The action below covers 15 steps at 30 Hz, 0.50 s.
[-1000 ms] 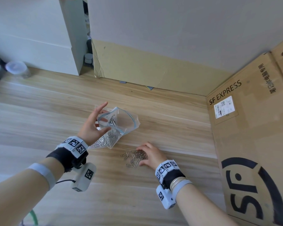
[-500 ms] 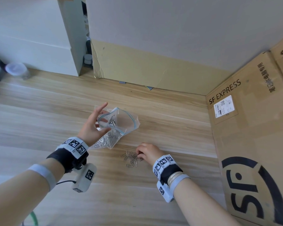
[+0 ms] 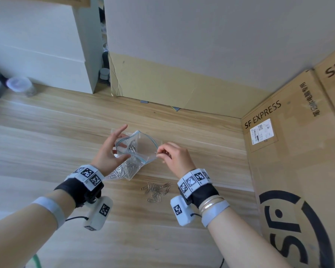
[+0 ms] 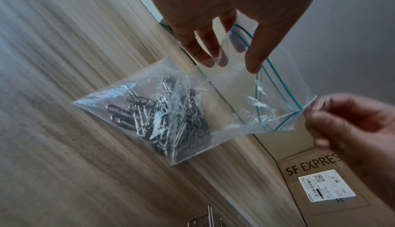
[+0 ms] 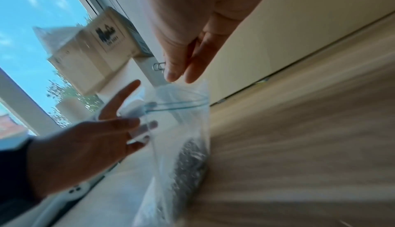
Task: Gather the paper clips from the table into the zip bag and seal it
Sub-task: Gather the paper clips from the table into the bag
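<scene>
A pale wooden desk [image 3: 46, 144] runs up to a white wall, with a brown cardboard box [image 3: 302, 171] standing along its right edge. Seen from the head, near the desk's middle, the left hand [image 3: 109, 151] pinches the rim of a clear zip bag [image 3: 137, 151] between thumb and fingers, holding its mouth open. The right hand [image 3: 177, 157] is at the bag's right rim, fingertips pinched together on a paper clip [image 3: 156, 152]. A small heap of loose clips [image 3: 157, 191] lies on the desk just nearer the front edge.

From the left wrist, the bag [image 4: 192, 112] sags onto the wood with many clips bunched in its lower corner [image 4: 162, 117].

From the right wrist, thumb and forefinger [image 5: 173, 68] hold one clip [image 5: 158, 66] just above the bag's open mouth [image 5: 177, 102].
</scene>
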Motion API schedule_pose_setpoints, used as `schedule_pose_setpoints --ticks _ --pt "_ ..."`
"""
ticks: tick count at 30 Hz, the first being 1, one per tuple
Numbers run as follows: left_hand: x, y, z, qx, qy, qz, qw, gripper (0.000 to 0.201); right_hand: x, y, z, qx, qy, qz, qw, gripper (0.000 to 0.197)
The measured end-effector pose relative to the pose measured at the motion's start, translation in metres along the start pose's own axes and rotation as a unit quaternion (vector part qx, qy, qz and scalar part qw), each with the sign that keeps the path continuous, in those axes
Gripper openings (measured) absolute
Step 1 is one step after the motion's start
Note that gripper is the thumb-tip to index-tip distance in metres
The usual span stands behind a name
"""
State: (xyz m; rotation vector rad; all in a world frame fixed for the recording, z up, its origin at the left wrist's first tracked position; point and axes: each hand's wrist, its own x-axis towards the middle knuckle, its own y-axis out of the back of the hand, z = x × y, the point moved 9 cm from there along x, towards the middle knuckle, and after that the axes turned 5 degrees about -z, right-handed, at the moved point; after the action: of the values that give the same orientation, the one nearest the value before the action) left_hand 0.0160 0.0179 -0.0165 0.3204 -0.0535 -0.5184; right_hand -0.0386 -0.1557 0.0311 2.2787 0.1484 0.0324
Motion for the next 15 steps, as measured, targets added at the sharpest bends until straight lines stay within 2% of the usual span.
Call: schedule_pose_setpoints --ticks 3,7,9,12,14,15 --pt "0.0 0.0 0.0 0.003 -0.003 0.0 1.0 0.097 0.021 -0.006 -0.018 0.008 0.019 0.02 1.0 0.005" --pt "0.0 0.002 0.002 0.001 -0.009 0.004 1.0 0.097 0.031 -0.016 -0.023 0.011 0.023 -0.022 0.999 0.019" --pt "-0.002 0.004 0.002 0.004 -0.009 0.006 1.0 0.097 0.027 -0.006 -0.016 0.017 0.016 0.002 1.0 0.019" --pt "-0.003 0.006 0.002 0.008 -0.006 0.009 1.0 0.097 0.013 0.014 0.008 0.017 -0.013 0.07 0.997 0.008" --pt "-0.004 0.007 0.003 0.008 -0.008 0.012 1.0 0.098 -0.001 0.014 0.026 -0.001 -0.04 0.066 0.997 0.007" --pt "-0.005 0.008 0.003 0.008 -0.009 0.014 1.0 0.098 -0.008 0.006 0.034 -0.006 -0.055 0.035 0.998 0.007"
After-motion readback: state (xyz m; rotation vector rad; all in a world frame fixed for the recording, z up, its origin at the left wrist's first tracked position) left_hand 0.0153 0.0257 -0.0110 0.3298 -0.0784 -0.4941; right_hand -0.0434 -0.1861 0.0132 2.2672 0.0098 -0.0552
